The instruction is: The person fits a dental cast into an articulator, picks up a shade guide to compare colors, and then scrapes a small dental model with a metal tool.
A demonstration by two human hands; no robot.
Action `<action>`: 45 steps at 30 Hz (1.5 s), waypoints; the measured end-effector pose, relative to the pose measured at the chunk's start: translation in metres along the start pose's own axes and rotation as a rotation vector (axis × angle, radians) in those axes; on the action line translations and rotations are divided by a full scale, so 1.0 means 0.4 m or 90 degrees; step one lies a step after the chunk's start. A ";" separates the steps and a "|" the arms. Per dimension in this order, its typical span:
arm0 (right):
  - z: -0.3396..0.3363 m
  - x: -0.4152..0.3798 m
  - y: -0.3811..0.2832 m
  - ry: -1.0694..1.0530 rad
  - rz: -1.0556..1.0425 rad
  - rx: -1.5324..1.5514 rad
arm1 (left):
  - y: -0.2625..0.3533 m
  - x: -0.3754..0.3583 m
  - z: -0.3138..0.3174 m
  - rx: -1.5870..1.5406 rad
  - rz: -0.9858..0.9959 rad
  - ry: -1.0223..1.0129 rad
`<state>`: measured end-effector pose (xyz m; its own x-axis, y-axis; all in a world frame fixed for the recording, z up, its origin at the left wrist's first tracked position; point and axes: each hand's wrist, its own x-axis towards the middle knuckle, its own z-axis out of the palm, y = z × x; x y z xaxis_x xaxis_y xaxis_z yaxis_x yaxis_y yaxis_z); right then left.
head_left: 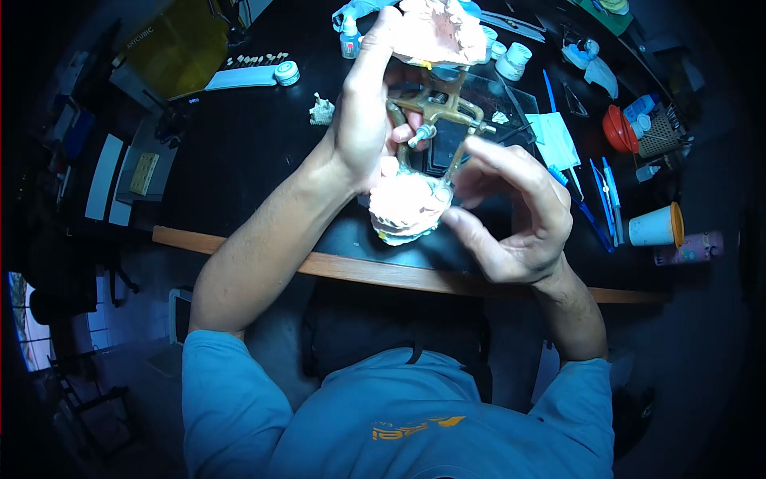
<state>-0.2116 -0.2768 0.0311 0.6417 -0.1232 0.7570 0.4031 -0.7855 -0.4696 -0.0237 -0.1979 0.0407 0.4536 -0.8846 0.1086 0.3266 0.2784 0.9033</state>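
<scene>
articulator (439, 102) sits between the two hands over the near part of the black table (263, 152), opened wide: its upper cast (439, 36) is on the far side, its lower cast (407, 206) on the near side, by the wooden edge (359, 270).

at the far left stands a printer (167, 44) with a yellow cover, and nearer the person a yellow block (144, 172) lies in a pale tray. next come a white strip (243, 77) with a row of small tooth tabs (257, 59) behind it, a round jar (286, 73) at its right end, and a small pale piece (321, 110) just beside the left wrist.

the left hand (363, 116) is wrapped around the articulator's left side, thumb stretched up against the upper cast, fingers curled behind the frame. a dropper bottle (349, 41) stands beyond it.

the right hand (519, 199) is on the other side, half open and curved, thumb and forefinger apart. its thumb tip is at the lower cast's right side, its forefinger near the frame; whether either touches cannot be told.

farther right are white jars (515, 61), a pale blue sheet (556, 140), blue-handled tools (610, 195), a red bowl (617, 129), a mesh basket (661, 136) and a white cup (653, 227) with an orange rim.
</scene>
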 end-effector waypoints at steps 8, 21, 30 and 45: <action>0.012 -0.019 -0.010 -0.049 0.401 0.098 | 0.015 -0.029 -0.006 0.193 0.260 0.035; 0.033 -0.023 -0.007 -0.021 0.429 0.183 | -0.010 -0.042 0.002 0.026 0.368 -0.046; 0.023 -0.028 -0.007 -0.039 0.467 0.212 | 0.004 -0.039 0.015 0.130 0.323 0.032; 0.016 -0.029 0.000 -0.052 0.368 0.191 | -0.005 -0.002 -0.015 -0.005 0.190 0.115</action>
<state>-0.2148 -0.2716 0.0194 0.8521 -0.4191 0.3134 0.1356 -0.4017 -0.9057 -0.0197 -0.1956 0.0363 0.6693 -0.6834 0.2916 0.1636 0.5184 0.8394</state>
